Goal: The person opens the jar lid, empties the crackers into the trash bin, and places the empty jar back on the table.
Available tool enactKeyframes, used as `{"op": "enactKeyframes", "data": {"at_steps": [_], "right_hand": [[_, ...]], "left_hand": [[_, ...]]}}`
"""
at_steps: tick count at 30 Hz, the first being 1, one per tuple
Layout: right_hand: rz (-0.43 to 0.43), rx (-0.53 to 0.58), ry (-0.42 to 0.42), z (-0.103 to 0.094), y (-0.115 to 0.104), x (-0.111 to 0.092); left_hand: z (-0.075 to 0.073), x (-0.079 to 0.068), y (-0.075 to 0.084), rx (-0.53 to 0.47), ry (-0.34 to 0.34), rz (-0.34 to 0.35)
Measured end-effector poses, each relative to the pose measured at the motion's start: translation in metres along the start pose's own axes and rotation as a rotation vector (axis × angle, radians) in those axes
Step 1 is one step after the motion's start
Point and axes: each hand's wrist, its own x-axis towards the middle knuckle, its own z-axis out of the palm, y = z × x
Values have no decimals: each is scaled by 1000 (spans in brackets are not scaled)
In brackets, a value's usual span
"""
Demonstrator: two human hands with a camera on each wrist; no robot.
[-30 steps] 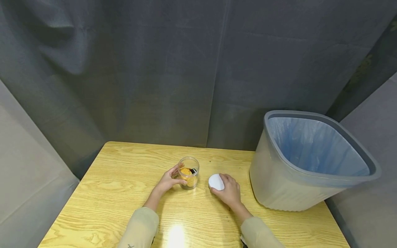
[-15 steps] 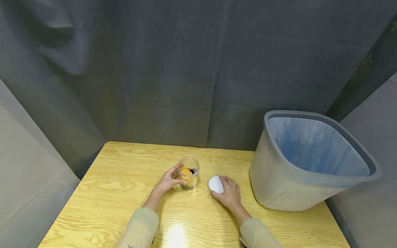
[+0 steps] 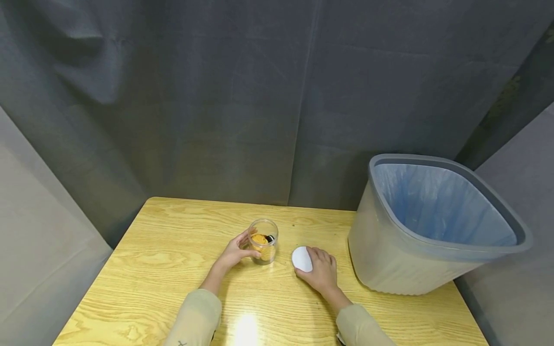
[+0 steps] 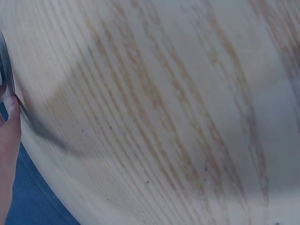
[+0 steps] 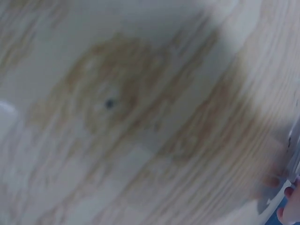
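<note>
In the head view my left hand (image 3: 235, 251) grips a clear jar (image 3: 271, 226) from its left side, thumb in front and fingers behind. The jar stands upright on the table without a cover. Inside it lie a crumpled orange-yellow thing (image 3: 258, 239) and a small black piece (image 3: 270, 238); their kinds are unclear. To the right, my right hand (image 3: 321, 270) holds a round white lid-like disc (image 3: 301, 259) by its right edge, low over or on the table. In the right wrist view, fingertips (image 5: 291, 206) barely show at the right edge.
A grey bin (image 3: 389, 259) with a blue liner (image 3: 446, 206) stands on the table's right side, close to my right hand. Behind the wood-grain table (image 3: 173, 269) hangs a dark curtain (image 3: 216, 105). Pale panels rise at both sides.
My right hand and the white disc have shifted slightly toward me over the last second. The left hand and the jar stay where they were.
</note>
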Motion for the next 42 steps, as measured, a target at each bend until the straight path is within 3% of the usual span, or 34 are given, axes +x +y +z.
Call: {"op": "enactKeyframes", "data": {"at_steps": [19,29,42], "right_hand": [[-8,-41,-65,-9,-4,5],[-81,-13,-23,-49,-23,21],[-116,4,-46,-106,-46,44]], "left_hand": [[1,0,1,-4,-12,1],[0,-1,1,-7,-12,9],[1,-2,4,-1,0,-4]]}}
